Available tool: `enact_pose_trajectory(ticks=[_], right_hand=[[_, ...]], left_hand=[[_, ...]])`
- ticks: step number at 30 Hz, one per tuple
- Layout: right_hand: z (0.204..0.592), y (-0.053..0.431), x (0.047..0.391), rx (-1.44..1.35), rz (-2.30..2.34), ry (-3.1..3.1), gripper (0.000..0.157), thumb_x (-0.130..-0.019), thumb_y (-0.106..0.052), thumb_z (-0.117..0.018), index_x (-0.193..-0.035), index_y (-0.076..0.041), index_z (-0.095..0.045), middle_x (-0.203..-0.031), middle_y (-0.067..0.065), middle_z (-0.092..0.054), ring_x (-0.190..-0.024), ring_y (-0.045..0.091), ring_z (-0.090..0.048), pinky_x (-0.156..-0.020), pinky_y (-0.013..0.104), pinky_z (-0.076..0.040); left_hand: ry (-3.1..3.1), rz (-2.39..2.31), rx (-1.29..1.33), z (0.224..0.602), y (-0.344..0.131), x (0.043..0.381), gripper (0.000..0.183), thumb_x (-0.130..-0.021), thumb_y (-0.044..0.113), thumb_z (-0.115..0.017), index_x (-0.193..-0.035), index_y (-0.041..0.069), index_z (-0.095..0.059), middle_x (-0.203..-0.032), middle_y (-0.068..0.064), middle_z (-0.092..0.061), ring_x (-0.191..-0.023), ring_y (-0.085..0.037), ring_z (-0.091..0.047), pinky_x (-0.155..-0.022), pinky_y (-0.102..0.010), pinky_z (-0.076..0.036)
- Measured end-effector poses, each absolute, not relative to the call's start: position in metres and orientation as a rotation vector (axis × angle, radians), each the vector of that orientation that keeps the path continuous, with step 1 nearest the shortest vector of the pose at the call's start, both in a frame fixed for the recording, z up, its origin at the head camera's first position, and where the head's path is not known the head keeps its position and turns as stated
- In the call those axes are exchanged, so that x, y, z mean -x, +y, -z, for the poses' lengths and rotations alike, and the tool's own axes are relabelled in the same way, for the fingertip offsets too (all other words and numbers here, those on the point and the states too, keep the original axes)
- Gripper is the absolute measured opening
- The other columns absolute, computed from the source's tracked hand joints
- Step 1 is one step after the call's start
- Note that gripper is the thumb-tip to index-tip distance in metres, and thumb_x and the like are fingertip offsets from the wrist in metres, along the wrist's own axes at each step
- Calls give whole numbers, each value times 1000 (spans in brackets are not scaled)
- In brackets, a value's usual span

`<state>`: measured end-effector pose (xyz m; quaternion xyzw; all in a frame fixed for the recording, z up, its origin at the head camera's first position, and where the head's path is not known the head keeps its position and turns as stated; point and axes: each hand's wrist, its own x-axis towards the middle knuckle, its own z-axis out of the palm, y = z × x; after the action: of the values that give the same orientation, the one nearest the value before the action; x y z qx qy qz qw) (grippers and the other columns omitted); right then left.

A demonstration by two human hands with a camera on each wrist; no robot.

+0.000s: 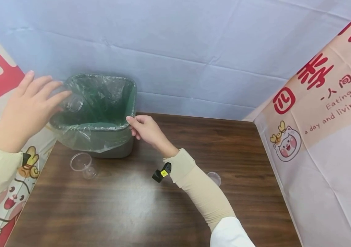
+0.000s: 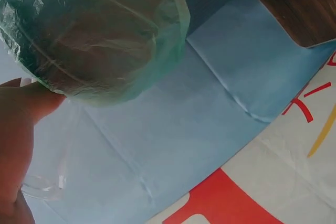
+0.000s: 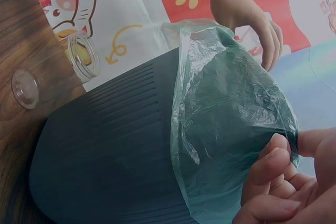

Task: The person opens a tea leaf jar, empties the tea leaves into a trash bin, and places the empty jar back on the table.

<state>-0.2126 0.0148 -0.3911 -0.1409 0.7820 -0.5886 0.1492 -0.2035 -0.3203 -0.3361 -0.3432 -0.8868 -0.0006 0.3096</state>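
Note:
A grey bin (image 1: pixel 123 151) lined with a translucent green bag (image 1: pixel 113 96) stands at the back left of the table. Above its left rim, my left hand (image 1: pixel 28 109) holds a clear plastic cup (image 1: pixel 75 103), whose round rim shows past the fingers; part of the cup is hidden. The same cup shows faintly below the thumb in the left wrist view. At the bin's front right corner my right hand (image 1: pixel 146 128) pinches the bag's folded edge between thumb and forefinger, seen closely in the right wrist view.
A clear plastic cup (image 1: pixel 81 162) with a wide rim stands on the brown wooden table (image 1: pixel 126 206) in front of the bin. A small round clear piece (image 1: pixel 214 177) lies beside the right forearm. A blue cloth wall (image 1: pixel 194 68) rises behind; printed cloths hang at both sides.

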Motion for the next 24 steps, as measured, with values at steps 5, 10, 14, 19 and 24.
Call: enact_pose_trajectory(ticks=[5,10,14,19,24], right_hand=[[391,15,212,407,1690,2245,42,-106,-34,-57,-74,-7,-58,-62,4,-55,-51,12,-48,-56,24,-41],[391,15,213,408,1685,2252,42,-106,-34,-57,-74,-7,-58,-62,2,-55,-52,14,-49,-56,23,-41],[391,14,214,408,1694,2251,41,-106,-33,-57,-75,-7,-58,-61,1,-55,-51,13,-48,-55,24,-40],[392,13,214,406,1687,2256,41,-106,-33,-57,-75,-7,-58,-61,0,-54,-51,11,-48,-55,23,-41],[392,13,214,406,1688,2254,41,-106,-34,-57,-75,-7,-58,-60,0,-54,-51,13,-48,-55,24,-40]], left_hand=[[-2353,20,891,337,-322,205,72,-63,-13,-82,-129,4,-59,-135,-26,-56,-134,-47,-39,-123,-53,-12],[-2325,25,906,337,-321,204,71,-66,-11,-82,-131,5,-59,-135,-27,-56,-134,-47,-40,-123,-55,-14],[-2363,4,921,335,-320,205,66,-66,-15,-81,-127,3,-61,-130,-27,-58,-131,-47,-41,-123,-54,-13],[-2385,-9,944,335,-317,206,65,-66,-15,-80,-126,2,-61,-128,-26,-57,-131,-46,-41,-123,-54,-12],[-2366,15,925,335,-316,205,70,-63,-14,-83,-127,2,-61,-128,-27,-57,-130,-46,-42,-123,-54,-13]])
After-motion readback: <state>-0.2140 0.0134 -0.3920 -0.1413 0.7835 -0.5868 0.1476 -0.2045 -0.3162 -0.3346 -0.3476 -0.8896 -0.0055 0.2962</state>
